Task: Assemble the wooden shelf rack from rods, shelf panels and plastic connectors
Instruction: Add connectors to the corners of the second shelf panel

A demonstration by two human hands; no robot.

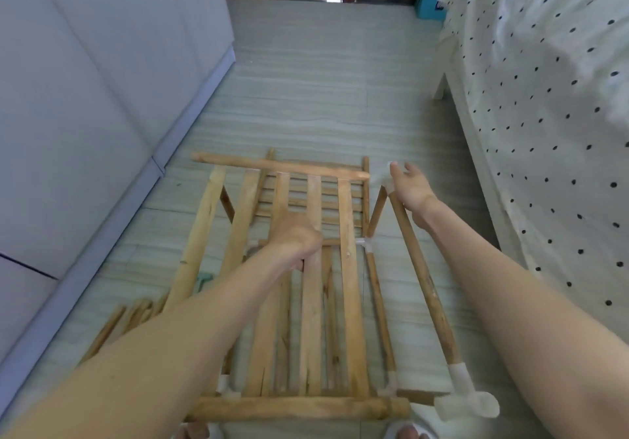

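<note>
Grey floor (323,74) beside a bed (544,98) carries the half-built rack (313,302). A slat is gripped by the left hand (296,237); the right hand (410,188), fingers spread, is reached toward a plastic connector (386,174). Unsecured rods could be knocked loose.

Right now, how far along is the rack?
Done: lower shelf panel sits in the frame, with connectors on the side rod. In hand: left hand grips the top shelf panel; right hand reaches the far connector. Left: loose rods on the floor.
</note>
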